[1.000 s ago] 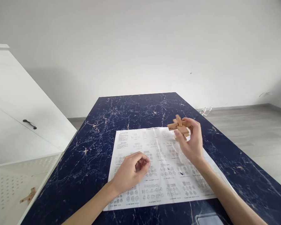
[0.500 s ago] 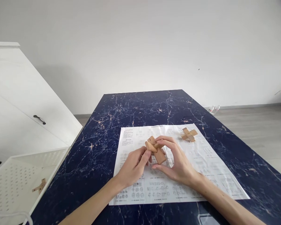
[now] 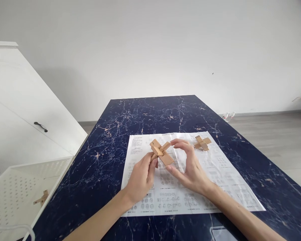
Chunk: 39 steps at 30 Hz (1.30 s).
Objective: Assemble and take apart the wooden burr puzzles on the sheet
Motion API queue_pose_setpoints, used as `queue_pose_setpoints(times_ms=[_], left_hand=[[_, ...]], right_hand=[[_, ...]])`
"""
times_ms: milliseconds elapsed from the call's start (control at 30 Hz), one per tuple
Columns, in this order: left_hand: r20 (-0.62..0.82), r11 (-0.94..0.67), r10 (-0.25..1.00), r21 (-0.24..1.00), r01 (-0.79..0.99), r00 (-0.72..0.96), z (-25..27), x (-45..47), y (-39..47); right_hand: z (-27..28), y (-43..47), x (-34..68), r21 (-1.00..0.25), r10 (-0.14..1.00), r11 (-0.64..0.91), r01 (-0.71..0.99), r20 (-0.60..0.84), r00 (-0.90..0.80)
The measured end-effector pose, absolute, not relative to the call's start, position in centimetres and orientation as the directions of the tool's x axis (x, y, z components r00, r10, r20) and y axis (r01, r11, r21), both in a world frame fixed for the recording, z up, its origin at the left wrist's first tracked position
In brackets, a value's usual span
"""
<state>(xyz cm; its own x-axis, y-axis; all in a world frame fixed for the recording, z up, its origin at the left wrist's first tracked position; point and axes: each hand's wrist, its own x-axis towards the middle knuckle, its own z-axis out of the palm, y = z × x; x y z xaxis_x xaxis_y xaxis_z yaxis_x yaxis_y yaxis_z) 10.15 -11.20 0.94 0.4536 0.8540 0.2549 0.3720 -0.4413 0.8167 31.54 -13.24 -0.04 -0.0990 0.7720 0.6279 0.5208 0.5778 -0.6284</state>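
Note:
A light-brown wooden interlocking puzzle (image 3: 162, 152) with crossing bars is held above the printed sheet (image 3: 203, 170). My left hand (image 3: 140, 175) pinches its lower left side, with some of the fingers hidden underneath. At its right side, my right hand (image 3: 190, 167) is curved into a wide C. The right fingertips meet the end of the upper right bar, and the thumb rests by the lower end of the flat bar. Another wooden interlocking puzzle (image 3: 202, 143) lies on the sheet's upper right part, behind my right hand.
The sheet covers part of a dark blue marbled table (image 3: 150, 113). A phone-like object (image 3: 223, 233) lies at the near edge. To the left are a white perforated tray (image 3: 12, 190) with a wooden cross-shaped piece (image 3: 41, 198) and a white cabinet (image 3: 27, 100).
The held puzzle has shifted slightly left and up, and turned to show its crossing bars more. My right fingers have moved from over its middle out to the bar ends.

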Motion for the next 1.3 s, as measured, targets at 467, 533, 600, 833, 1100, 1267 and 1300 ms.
queue_pose_setpoints(times_ms=[467,533,600,833,1100,1267,1300], left_hand=[[0.172,-0.456,0.848,0.719,0.525,0.501,0.7,10.1,-11.2],[0.174,-0.463,0.848,0.701,0.542,0.500,0.7,10.0,-11.2],[0.177,-0.478,0.847,0.666,0.572,0.501,0.7,9.9,-11.2],[0.214,-0.557,0.812,0.559,0.614,0.543,0.5,9.7,-11.0],[0.267,-0.602,0.789,0.519,0.607,0.554,0.1,9.9,-11.0],[0.305,-0.623,0.779,0.480,0.618,0.548,0.2,9.9,-11.0],[0.313,-0.628,0.776,0.472,0.619,0.548,0.2,9.9,-11.1]], right_hand=[[1.1,-13.6,31.3,-0.937,0.968,0.195,0.289,0.137,-0.209],[1.0,-13.5,31.3,-0.941,0.969,0.195,0.276,0.142,-0.200],[0.9,-13.5,31.3,-0.940,0.970,0.198,0.278,0.149,-0.190],[0.9,-13.6,31.2,-0.956,0.972,0.073,0.285,0.005,-0.234],[1.4,-13.6,31.2,-0.979,0.978,-0.003,0.202,-0.045,-0.204],[1.0,-13.5,31.2,-0.990,0.978,-0.030,0.140,-0.058,-0.201],[0.8,-13.5,31.2,-0.992,0.977,-0.030,0.125,-0.055,-0.205]])
